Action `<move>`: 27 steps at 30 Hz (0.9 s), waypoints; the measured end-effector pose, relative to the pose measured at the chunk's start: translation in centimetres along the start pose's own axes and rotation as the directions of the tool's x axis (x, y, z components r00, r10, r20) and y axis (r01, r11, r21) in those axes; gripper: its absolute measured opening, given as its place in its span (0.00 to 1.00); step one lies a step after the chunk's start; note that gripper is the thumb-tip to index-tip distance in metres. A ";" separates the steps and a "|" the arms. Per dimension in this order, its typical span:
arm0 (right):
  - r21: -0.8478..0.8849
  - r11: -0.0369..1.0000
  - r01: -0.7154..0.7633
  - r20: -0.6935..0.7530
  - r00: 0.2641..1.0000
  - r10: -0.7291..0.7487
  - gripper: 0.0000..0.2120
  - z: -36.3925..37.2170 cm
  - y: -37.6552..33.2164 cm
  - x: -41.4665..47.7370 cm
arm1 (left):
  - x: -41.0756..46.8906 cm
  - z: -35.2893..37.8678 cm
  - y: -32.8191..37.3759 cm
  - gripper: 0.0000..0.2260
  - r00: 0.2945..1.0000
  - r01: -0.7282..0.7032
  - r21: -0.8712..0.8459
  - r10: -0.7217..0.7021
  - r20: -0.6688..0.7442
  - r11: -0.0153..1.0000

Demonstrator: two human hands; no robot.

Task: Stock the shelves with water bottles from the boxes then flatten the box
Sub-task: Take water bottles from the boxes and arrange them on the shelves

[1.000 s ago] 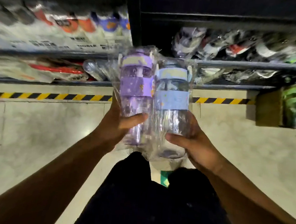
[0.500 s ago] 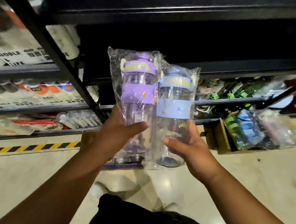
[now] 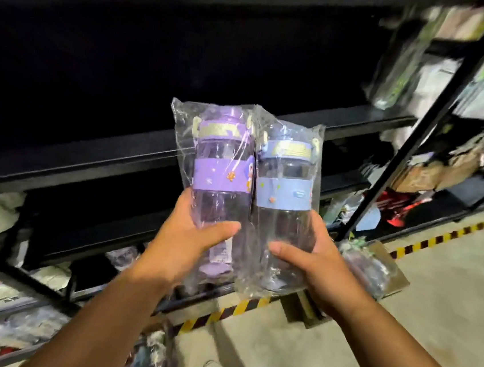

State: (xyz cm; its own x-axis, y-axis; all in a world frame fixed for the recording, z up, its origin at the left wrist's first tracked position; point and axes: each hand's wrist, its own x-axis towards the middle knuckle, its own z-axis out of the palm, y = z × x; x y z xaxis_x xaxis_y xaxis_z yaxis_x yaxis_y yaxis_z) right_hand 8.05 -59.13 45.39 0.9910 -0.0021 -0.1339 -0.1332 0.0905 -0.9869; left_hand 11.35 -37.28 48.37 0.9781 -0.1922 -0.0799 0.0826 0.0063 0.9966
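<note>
Ahead of the left hand (image 3: 190, 237) and right hand (image 3: 313, 259), beyond the purple bottle (image 3: 221, 169) and blue bottle (image 3: 285, 188) they grip, a black shelf board (image 3: 88, 158) runs bare, with dark open room above it. Right of the right hand a slanting black upright (image 3: 401, 158) bars the way (packed goods (image 3: 433, 170) crowd behind it). Below the left hand, bagged stock (image 3: 25, 331) lies packed tight; a cardboard box (image 3: 395, 277) sits low beside the right hand.
</note>
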 end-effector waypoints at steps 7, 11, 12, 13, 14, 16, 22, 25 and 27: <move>-0.098 0.988 0.120 -0.091 0.987 -0.129 0.42 -4.6 -5.3 7.8 | 11.2 3.4 3.7 0.35 0.994 -0.067 0.001 0.067 0.081 0.998; -0.155 0.974 0.164 -0.167 0.968 -0.189 0.39 -7.0 -7.8 12.7 | 17.0 5.0 5.4 0.28 0.990 -0.095 0.042 0.090 0.112 0.995; -0.168 0.973 0.156 -0.193 0.963 -0.188 0.39 -7.7 -8.3 14.0 | 18.6 5.1 5.8 0.28 0.990 -0.084 0.050 0.077 0.120 0.995; -0.176 0.973 0.152 -0.222 0.956 -0.190 0.37 -8.2 -8.8 15.1 | 20.0 5.3 6.0 0.29 0.989 -0.070 0.048 0.063 0.130 0.996; -0.182 0.971 0.153 -0.253 0.947 -0.197 0.35 -8.6 -9.4 16.1 | 21.5 5.4 6.1 0.29 0.991 -0.049 0.038 0.044 0.130 0.998; -0.182 0.970 0.159 -0.302 0.930 -0.209 0.34 -9.9 -10.1 18.3 | 23.8 5.9 6.4 0.28 0.992 -0.011 0.009 0.010 0.130 1.000; -0.223 0.964 0.144 -0.389 0.894 -0.223 0.47 -13.3 -11.7 24.3 | 28.4 7.6 6.1 0.31 0.994 0.018 0.006 -0.019 0.110 1.000; -0.236 0.958 0.161 -0.413 0.876 -0.249 0.45 -14.9 -12.0 27.2 | 29.5 8.5 5.9 0.27 0.997 0.030 -0.007 -0.029 0.078 1.000; -0.229 0.958 0.175 -0.431 0.864 -0.261 0.46 -16.1 -11.9 29.3 | 30.2 9.4 6.0 0.24 0.998 0.024 0.005 -0.024 0.050 1.000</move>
State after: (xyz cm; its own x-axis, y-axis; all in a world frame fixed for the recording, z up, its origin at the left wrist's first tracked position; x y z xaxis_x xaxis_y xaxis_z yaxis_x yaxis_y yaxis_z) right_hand 38.45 -76.29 51.75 0.8845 -0.4549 0.1033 0.0425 -0.1420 -0.9890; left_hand 39.60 -52.28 52.17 0.9649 -0.2415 -0.1029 0.1052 -0.0035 0.9944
